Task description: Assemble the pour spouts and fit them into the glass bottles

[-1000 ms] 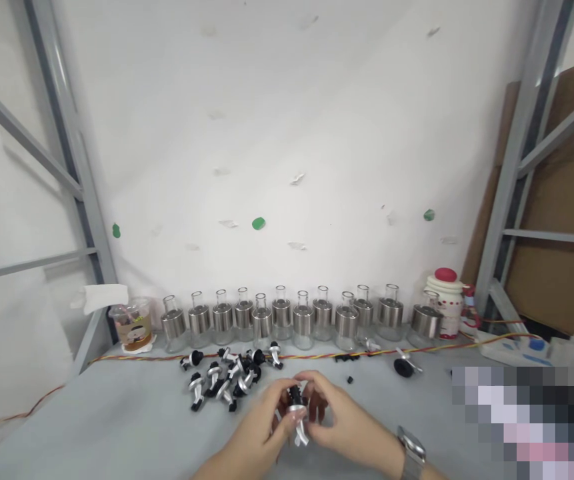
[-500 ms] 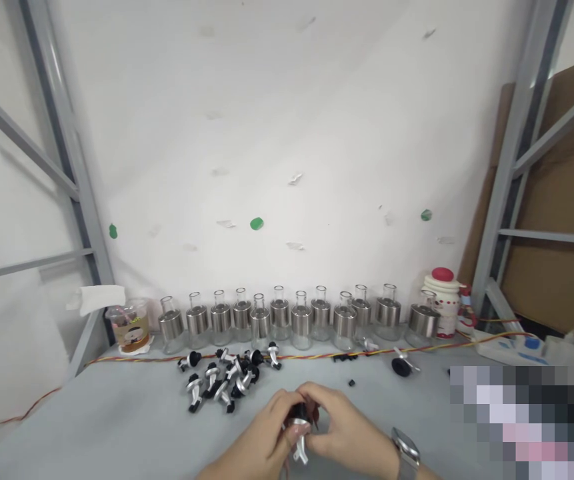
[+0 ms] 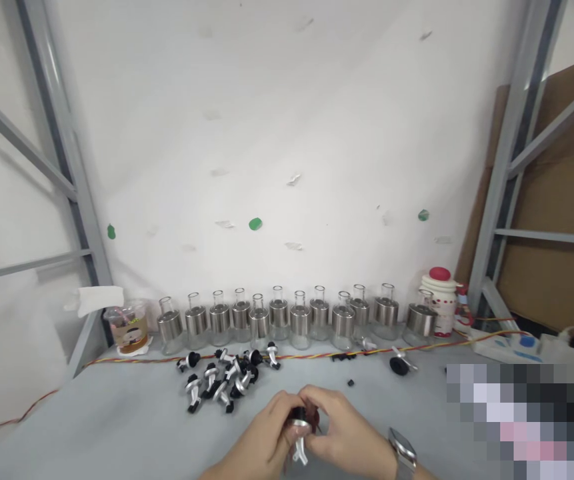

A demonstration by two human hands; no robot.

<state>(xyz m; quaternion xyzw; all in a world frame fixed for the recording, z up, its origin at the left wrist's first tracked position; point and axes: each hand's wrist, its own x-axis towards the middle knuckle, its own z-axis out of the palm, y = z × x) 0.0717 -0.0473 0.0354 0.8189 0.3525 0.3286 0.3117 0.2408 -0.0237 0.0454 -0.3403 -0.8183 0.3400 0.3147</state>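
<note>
A silver-and-black bottle pourer [image 3: 300, 454] is held low in front of me, its silver spout pointing down toward me and its black end upward. My left hand [image 3: 267, 430] is closed on it, thumb against the silver collar. From the other side my right hand [image 3: 347, 430], with a watch on the wrist, curls its fingers around the black end. Its inner fingertips are partly hidden, and something dark red shows in shadow between the hands. A pile of similar pourers [image 3: 223, 385] lies just beyond on the left.
Glass bottles with metal sleeves [image 3: 300, 321] line the wall. A twisted cable [image 3: 311, 355] crosses before them. Another pourer [image 3: 401, 364] and small black pieces [image 3: 351, 383] lie at right. A drink cup [image 3: 130, 330], a white red-topped bottle [image 3: 439, 300] and a power strip [image 3: 504, 346] stand at the sides.
Both hands stay around the pourer with only slight finger shifts. The whole view has moved a little; the other things lie as before.
</note>
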